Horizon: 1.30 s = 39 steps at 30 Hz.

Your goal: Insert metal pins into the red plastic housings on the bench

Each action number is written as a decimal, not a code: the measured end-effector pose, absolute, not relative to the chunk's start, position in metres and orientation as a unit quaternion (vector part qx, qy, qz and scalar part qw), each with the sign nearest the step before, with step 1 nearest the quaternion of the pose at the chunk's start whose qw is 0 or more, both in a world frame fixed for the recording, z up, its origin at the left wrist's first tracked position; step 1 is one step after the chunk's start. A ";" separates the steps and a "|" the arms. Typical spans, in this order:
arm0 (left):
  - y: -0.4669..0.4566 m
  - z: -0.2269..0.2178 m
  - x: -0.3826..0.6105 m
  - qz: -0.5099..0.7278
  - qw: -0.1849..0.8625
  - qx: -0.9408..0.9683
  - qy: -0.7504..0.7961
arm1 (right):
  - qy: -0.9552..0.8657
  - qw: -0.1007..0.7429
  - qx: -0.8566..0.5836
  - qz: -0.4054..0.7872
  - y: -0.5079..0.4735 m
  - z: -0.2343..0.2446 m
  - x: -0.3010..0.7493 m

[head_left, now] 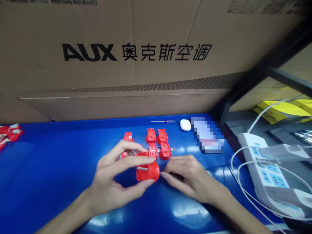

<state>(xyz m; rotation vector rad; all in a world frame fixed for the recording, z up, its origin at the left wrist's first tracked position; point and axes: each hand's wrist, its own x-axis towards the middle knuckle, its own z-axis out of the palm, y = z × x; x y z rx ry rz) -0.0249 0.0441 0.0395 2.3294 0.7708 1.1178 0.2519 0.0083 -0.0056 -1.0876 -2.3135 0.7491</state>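
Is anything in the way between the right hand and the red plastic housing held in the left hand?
Nothing visible stands in the way. The right hand is right beside the red plastic housing that the left hand holds, with only open air between them. The other red housings lie farther up the bench, beyond both.

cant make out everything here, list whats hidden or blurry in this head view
Head view:
Anything pinched by the right hand: hidden by that hand, and too small to tell.
Far side of the red plastic housing: hidden by the left hand.
Pixelated object: blurred out.
Red pieces: cut off by the left edge.
Small print on the cardboard box: cut off by the top edge.
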 end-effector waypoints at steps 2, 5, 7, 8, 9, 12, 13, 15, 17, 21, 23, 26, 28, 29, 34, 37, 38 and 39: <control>0.037 0.030 -0.022 0.382 0.217 0.862 0.253 | -0.840 0.224 -0.401 0.288 0.011 -0.004 0.256; 0.028 0.012 -0.017 0.373 0.212 0.879 0.209 | -0.827 0.210 -0.416 0.314 0.015 0.000 0.267; 0.022 0.002 -0.014 0.359 0.218 0.886 0.198 | -0.815 0.182 -0.443 0.328 0.017 0.003 0.274; 0.020 -0.002 -0.013 0.351 0.223 0.888 0.195 | -0.808 0.163 -0.458 0.333 0.018 0.005 0.278; 0.019 -0.006 -0.012 0.345 0.223 0.890 0.196 | -0.801 0.147 -0.470 0.340 0.019 0.006 0.281; 0.016 -0.011 -0.012 0.324 0.216 0.896 0.215 | -0.783 0.111 -0.500 0.353 0.022 0.008 0.288; 0.016 -0.012 -0.012 0.318 0.215 0.897 0.221 | -0.779 0.100 -0.507 0.355 0.022 0.007 0.290; 0.016 -0.012 -0.013 0.305 0.219 0.897 0.233 | -0.774 0.078 -0.514 0.360 0.022 0.005 0.292; 0.017 -0.012 -0.013 0.291 0.230 0.897 0.241 | -0.771 0.066 -0.512 0.373 0.021 0.001 0.294; 0.016 -0.014 -0.012 0.274 0.249 0.894 0.252 | -0.760 0.071 -0.500 0.410 0.019 -0.001 0.294; 0.016 -0.015 -0.012 0.266 0.252 0.895 0.256 | -0.755 0.076 -0.498 0.420 0.019 0.001 0.293; 0.015 -0.015 -0.012 0.262 0.254 0.896 0.253 | -0.757 0.080 -0.495 0.418 0.020 0.003 0.292; 0.015 -0.015 -0.012 0.265 0.254 0.896 0.250 | -0.761 0.085 -0.494 0.412 0.019 0.004 0.292; 0.015 -0.015 -0.012 0.267 0.254 0.896 0.249 | -0.762 0.089 -0.493 0.410 0.019 0.005 0.292; 0.016 -0.014 -0.013 0.308 0.225 0.893 0.238 | -0.752 0.108 -0.485 0.432 0.019 0.009 0.292; 0.017 -0.014 -0.015 0.357 0.169 0.889 0.232 | -0.745 0.125 -0.487 0.438 0.018 0.016 0.290; 0.017 -0.014 -0.016 0.371 0.144 0.887 0.234 | -0.745 0.134 -0.485 0.439 0.017 0.019 0.289; 0.017 -0.014 -0.017 0.379 0.118 0.886 0.240 | -0.745 0.142 -0.482 0.439 0.016 0.020 0.288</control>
